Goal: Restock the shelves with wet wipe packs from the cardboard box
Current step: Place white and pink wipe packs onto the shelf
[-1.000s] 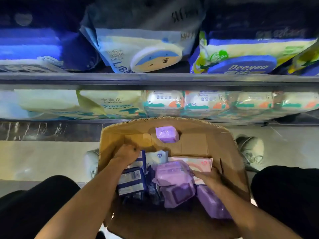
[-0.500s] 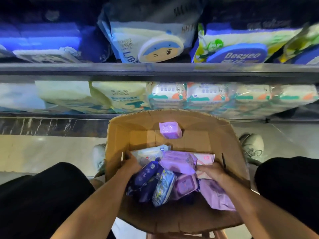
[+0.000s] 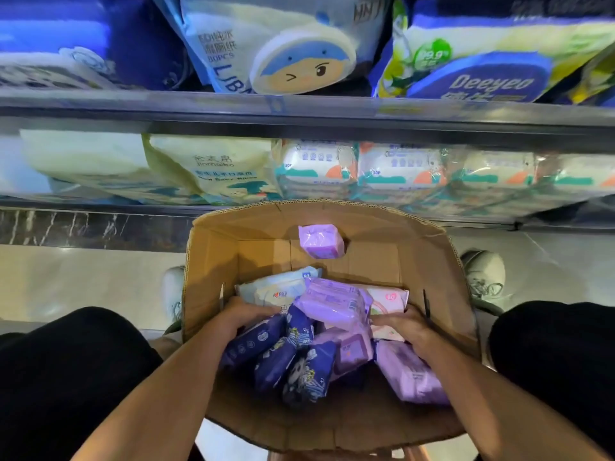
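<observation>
Two shelves (image 3: 299, 109) full of big wipe bags stand over a shiny pale floor (image 3: 83, 281). A cardboard box (image 3: 213, 261) sits between the person's knees. Both hands are deep in the box's near end. The left hand (image 3: 239, 316) grips the dark blue packs (image 3: 283, 357). The right hand (image 3: 404, 326) grips the purple packs (image 3: 336, 304). One small purple pack (image 3: 320, 240) leans on the box's far wall.

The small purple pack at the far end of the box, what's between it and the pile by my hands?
Head view: only bare cardboard box floor separates the small purple pack from the pile.
</observation>
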`<action>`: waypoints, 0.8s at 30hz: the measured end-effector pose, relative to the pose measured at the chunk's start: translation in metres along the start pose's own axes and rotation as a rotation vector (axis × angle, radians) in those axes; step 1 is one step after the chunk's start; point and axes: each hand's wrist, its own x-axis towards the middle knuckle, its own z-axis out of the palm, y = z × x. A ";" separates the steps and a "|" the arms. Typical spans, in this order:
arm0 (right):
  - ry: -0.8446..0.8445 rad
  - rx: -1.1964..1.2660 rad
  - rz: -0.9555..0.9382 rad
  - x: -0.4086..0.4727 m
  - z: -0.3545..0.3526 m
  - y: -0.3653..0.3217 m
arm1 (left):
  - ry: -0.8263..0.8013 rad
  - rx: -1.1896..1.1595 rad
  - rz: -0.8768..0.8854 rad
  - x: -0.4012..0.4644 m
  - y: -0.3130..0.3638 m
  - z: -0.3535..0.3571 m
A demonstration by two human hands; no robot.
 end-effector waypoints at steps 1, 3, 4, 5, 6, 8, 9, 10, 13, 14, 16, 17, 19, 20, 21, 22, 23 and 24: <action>-0.027 0.000 0.009 0.002 -0.002 0.002 | -0.030 -0.013 -0.003 -0.001 0.001 0.001; -0.087 -0.007 0.024 0.000 -0.005 0.003 | -0.072 -0.043 -0.004 -0.002 0.001 0.002; -0.103 -0.012 0.034 -0.004 -0.005 0.002 | -0.073 -0.075 0.003 -0.007 0.002 0.003; -0.119 -0.017 0.033 -0.008 -0.004 -0.002 | -0.063 -0.107 0.007 -0.010 0.003 0.004; -0.144 -0.018 0.023 -0.013 -0.003 -0.005 | -0.044 -0.140 -0.002 -0.011 0.003 0.003; -0.161 -0.041 -0.001 -0.019 -0.001 -0.013 | -0.042 -0.176 0.008 -0.012 0.007 0.002; -0.129 -0.058 -0.010 -0.019 0.001 -0.017 | -0.043 -0.168 0.039 -0.017 0.010 0.001; -0.077 -0.077 -0.017 -0.021 0.004 -0.023 | -0.040 -0.145 0.067 -0.017 0.012 0.000; 0.067 -0.216 -0.050 -0.028 0.010 -0.038 | 0.012 -0.065 0.132 -0.020 0.020 0.001; 0.095 -0.276 -0.079 -0.032 0.012 -0.043 | 0.066 -0.047 0.163 -0.017 0.023 0.001; 0.133 -0.381 -0.134 -0.042 0.016 -0.053 | 0.150 0.023 0.211 -0.022 0.033 0.002; 0.145 -0.432 -0.160 -0.048 0.018 -0.056 | 0.195 0.043 0.236 -0.027 0.038 0.003; 0.173 -0.524 -0.224 -0.061 0.022 -0.065 | 0.262 0.097 0.246 -0.044 0.046 0.006; 0.204 -0.578 -0.261 -0.066 0.024 -0.068 | 0.281 0.130 0.235 -0.053 0.048 0.006; 0.246 -0.646 -0.290 -0.070 0.026 -0.072 | 0.309 0.150 0.255 -0.060 0.051 0.008; 0.291 -0.721 -0.309 -0.074 0.027 -0.076 | 0.327 0.176 0.267 -0.067 0.053 0.006; 0.322 -0.777 -0.325 -0.079 0.027 -0.080 | 0.342 0.194 0.293 -0.068 0.053 0.004; 0.338 -0.810 -0.343 -0.084 0.025 -0.084 | 0.352 0.201 0.317 -0.075 0.056 0.000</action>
